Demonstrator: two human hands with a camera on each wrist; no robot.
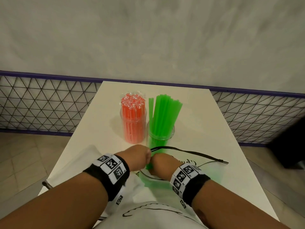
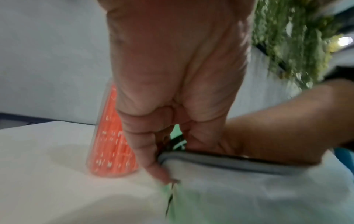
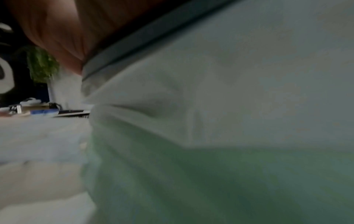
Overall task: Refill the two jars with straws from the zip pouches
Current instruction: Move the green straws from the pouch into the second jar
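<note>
A white table (image 1: 194, 113) stands against a wire mesh fence (image 1: 41, 104).

Your white table (image 1: 189, 111) carries an orange-straw jar (image 1: 133, 124), green-straw jar (image 1: 160, 134), and probably two zip pouches (image 1: 166, 177).

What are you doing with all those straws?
A person is filling two jars with straws. The jar of orange straws and the jar of green straws stand side by side on the white table. Both hands are at the mouth of a white pouch with green straws showing through it. The left hand pinches the pouch's edge, and the right hand reaches inside; its fingers are hidden.
</note>
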